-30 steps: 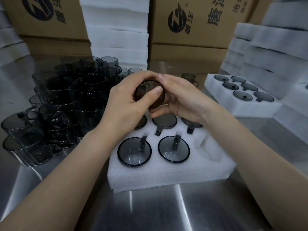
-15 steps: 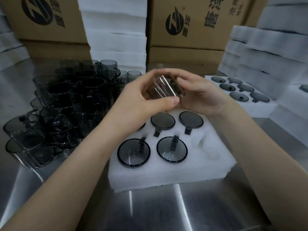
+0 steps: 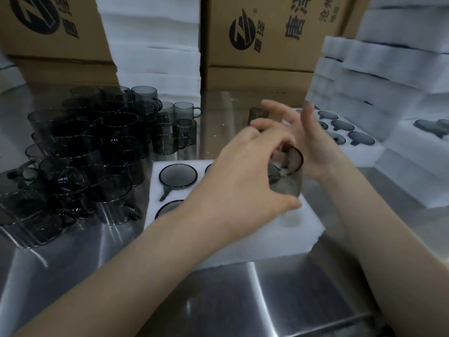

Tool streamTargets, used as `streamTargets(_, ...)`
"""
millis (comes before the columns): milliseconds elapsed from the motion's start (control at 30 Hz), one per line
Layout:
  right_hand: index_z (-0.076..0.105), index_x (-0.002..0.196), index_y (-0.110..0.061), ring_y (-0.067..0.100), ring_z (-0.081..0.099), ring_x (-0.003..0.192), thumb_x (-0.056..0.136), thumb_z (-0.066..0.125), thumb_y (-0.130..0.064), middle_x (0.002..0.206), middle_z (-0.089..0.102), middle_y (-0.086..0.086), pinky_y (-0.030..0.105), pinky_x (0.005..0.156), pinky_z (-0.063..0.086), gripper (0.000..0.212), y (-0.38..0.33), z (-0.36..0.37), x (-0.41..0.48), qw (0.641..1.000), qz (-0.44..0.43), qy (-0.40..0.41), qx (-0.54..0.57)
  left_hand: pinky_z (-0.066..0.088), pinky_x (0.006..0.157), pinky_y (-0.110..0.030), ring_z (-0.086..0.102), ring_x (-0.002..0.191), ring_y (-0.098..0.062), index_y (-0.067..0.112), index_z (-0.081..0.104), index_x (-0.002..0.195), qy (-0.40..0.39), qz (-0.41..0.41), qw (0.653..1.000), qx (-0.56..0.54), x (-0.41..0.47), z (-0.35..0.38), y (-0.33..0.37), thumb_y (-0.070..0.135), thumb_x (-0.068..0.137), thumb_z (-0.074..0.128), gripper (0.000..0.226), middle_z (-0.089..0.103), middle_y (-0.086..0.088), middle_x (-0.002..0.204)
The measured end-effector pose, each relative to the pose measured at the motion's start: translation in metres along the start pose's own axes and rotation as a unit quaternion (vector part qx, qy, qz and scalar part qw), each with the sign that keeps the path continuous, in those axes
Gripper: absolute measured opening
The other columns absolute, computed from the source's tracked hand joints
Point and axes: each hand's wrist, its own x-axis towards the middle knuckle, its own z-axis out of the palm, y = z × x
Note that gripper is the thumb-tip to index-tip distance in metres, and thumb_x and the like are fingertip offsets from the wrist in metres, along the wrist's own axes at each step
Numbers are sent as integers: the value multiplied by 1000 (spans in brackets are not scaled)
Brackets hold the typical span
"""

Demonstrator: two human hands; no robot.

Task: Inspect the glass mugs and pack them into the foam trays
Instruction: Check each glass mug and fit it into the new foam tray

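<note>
Head-camera view looking down at a person's two bare forearms over a shiny steel surface (image 3: 243, 300).

In the centre of the frame, the left hand (image 3: 245, 181) holds a smoky grey glass mug (image 3: 288, 176). Its fingers (image 3: 266, 126) curl over the top of the mug and the thumb hooks beneath it. The mug is tilted, with its dark rim turned toward the right hand, and it is held in the air above the right part of a white foam tray (image 3: 279, 239).

The right hand (image 3: 313, 147) sits just behind the mug, right of centre. It holds nothing, and its fingers (image 3: 306, 117) are straight, spread apart and blurred. Whether its palm touches the mug cannot be told.

The foam tray lies flat in the middle of the frame. A packed mug (image 3: 178, 176) sits base-up in a round pocket at its upper left, and part of another shows just below it. The left arm hides the other pockets.

At the left of the frame is a dense pile of loose mugs (image 3: 80, 152), dark and partly stacked. A single brownish mug (image 3: 258, 115) stands behind the hands.

At the right, a second foam tray (image 3: 364, 149) holds several mugs base-up. Stacks of white foam (image 3: 388, 69) rise behind it, and another stack of foam stands at the upper centre. Printed cardboard boxes (image 3: 267, 32) fill the top of the frame.
</note>
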Motion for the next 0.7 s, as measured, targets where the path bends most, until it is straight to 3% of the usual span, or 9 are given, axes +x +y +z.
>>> streamTargets(100,60,118,-18,23,70,86,86,54,-56,101,71,5,38,78,58,51,0,-12,0,993,-13,112,34,44,86,-24,47,99,-2,38,50,114,-74,3,997,19,-4,16,4,37,65,84,60,43,18,106)
streamTargets(200,63,110,-17,21,69,75,98,43,-44,94,71,5,35,70,59,35,6,-18,-1,984,-4,175,42,42,88,-27,46,103,-8,32,51,119,-92,18,995,35,-1,23,5,34,67,84,62,44,17,104)
streamTargets(467,62,110,-16,17,66,67,100,42,-39,89,71,1,30,64,57,32,14,-18,3,981,23,194,-1,41,90,-33,41,107,-11,28,41,116,-169,-3,984,58,3,22,3,44,78,75,53,44,12,114)
streamTargets(600,62,110,-15,17,65,66,100,44,-36,88,71,1,29,62,56,30,15,-16,5,981,30,193,-16,38,94,-36,39,111,-15,25,40,116,-173,10,977,123,1,23,4,48,82,68,50,43,9,118)
streamTargets(700,63,109,-15,18,64,67,100,45,-34,90,70,3,30,62,55,27,16,-16,6,980,33,196,-20,37,93,-35,39,111,-15,23,42,119,-186,9,973,140,0,23,6,62,84,51,53,43,8,118)
